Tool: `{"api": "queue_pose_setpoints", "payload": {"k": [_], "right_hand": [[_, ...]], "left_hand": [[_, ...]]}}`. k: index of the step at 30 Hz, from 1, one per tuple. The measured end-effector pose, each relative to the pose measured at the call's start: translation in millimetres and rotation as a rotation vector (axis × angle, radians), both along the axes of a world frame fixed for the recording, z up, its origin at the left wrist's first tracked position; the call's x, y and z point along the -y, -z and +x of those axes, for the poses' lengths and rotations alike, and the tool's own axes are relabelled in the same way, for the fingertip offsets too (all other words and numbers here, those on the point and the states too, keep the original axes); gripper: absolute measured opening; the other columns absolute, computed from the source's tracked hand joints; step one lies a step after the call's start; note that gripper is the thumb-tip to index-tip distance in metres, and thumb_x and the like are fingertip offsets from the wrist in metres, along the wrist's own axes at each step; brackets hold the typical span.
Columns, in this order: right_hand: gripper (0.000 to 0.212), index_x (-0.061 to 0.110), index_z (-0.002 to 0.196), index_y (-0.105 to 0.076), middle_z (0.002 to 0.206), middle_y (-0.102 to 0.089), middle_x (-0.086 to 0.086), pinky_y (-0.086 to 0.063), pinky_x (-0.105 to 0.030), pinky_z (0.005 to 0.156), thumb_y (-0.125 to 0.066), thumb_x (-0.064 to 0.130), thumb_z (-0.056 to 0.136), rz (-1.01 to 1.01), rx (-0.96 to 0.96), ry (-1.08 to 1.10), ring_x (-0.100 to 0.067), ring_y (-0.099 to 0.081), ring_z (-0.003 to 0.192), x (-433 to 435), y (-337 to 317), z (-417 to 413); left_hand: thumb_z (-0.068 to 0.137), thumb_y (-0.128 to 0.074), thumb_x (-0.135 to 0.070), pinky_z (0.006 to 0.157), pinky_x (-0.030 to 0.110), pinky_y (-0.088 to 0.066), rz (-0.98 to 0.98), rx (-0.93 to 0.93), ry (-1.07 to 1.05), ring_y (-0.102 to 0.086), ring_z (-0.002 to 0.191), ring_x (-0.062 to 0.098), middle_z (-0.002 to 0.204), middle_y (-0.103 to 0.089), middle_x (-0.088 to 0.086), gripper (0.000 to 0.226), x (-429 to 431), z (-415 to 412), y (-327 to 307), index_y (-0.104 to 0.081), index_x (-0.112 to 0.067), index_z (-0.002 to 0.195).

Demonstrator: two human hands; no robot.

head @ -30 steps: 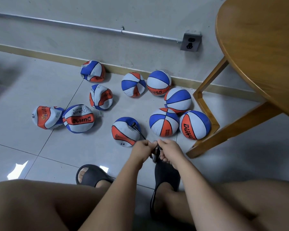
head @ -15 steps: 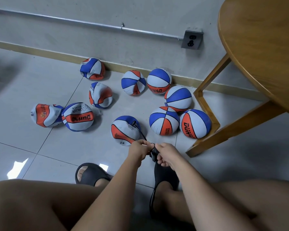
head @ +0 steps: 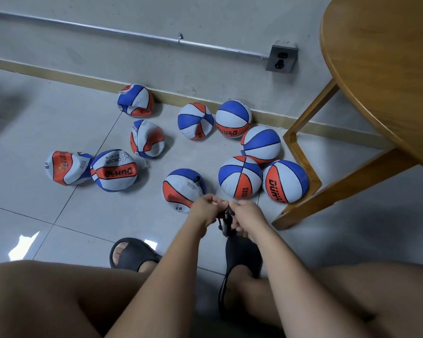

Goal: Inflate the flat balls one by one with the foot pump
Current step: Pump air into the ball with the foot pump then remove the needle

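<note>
My left hand (head: 205, 208) and right hand (head: 245, 214) pinched the top of the foot pump (head: 226, 222) (its hose (head: 198, 184) already plugged into the near ball (head: 178, 190)). Steady pedalling seemed next.

The floor tiles (head: 59, 123) are smooth and shiny (light bounces off them). The wall (head: 132, 64) is grey, dull and a bit rough. The pipe (head: 108, 30) and the socket box (head: 282, 59) are bare metal. The table (head: 381, 69) is smooth wood with a soft shine. The round balls (head: 285, 181) look like rubber. The flat balls (head: 136, 100) are wrinkly. The slippers (head: 130, 254) are dull black, like soft rubber.
</note>
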State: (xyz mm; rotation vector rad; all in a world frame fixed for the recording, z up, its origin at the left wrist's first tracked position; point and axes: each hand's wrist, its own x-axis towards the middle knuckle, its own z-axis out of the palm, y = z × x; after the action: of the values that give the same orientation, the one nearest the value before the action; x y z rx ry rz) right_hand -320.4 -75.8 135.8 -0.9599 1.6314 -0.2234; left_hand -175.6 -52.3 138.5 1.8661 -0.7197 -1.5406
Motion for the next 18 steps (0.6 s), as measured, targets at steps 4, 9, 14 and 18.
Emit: {"api": "queue_pose_setpoints", "payload": {"k": [4,9,14,18], "right_hand": [[0.033,0.012,0.095,-0.066,0.062,-0.057,-0.005,-0.046,-0.027,0.051,-0.052,0.038,0.110,-0.050,0.044,-0.050,-0.017,-0.059,0.051,26.9,-29.0,-1.9],[0.038,0.012,0.094,-0.066,0.056,-0.058,-0.003,-0.047,-0.036,0.061,-0.052,0.044,0.108,0.040,0.032,-0.058,-0.025,-0.056,0.057,17.6,-10.9,-4.8],[0.032,0.016,0.114,-0.065,0.070,-0.063,-0.008,-0.046,-0.024,0.047,-0.049,0.043,0.112,0.097,-0.001,-0.057,-0.018,-0.059,0.053,-3.5,20.7,-4.2],[0.030,0.025,0.108,-0.064,0.078,-0.067,-0.010,-0.049,-0.027,0.055,-0.045,0.048,0.112,0.187,-0.001,-0.057,-0.023,-0.064,0.067,-31.1,38.7,-9.1]], "left_hand": [[0.096,-0.079,-0.015,0.046,0.014,-0.043,-0.062,-0.063,0.035,-0.067,0.062,0.015,0.081,-0.073,0.006,0.021,21.0,13.3,-36.6,-0.060,-0.011,0.091],[0.096,-0.080,-0.019,0.044,0.020,-0.033,0.001,-0.046,-0.027,-0.065,0.060,0.014,0.077,-0.074,0.003,0.021,8.2,0.6,-15.1,-0.060,-0.014,0.092],[0.095,-0.081,-0.022,0.039,0.019,-0.032,0.065,-0.003,-0.055,-0.063,0.069,0.025,0.078,-0.073,0.012,0.023,-9.9,-8.4,23.4,-0.061,-0.012,0.090],[0.095,-0.080,-0.024,0.040,0.016,-0.037,0.123,0.058,0.003,-0.071,0.068,0.021,0.089,-0.080,0.016,0.022,-31.1,-13.6,42.3,-0.062,-0.011,0.093]]}}
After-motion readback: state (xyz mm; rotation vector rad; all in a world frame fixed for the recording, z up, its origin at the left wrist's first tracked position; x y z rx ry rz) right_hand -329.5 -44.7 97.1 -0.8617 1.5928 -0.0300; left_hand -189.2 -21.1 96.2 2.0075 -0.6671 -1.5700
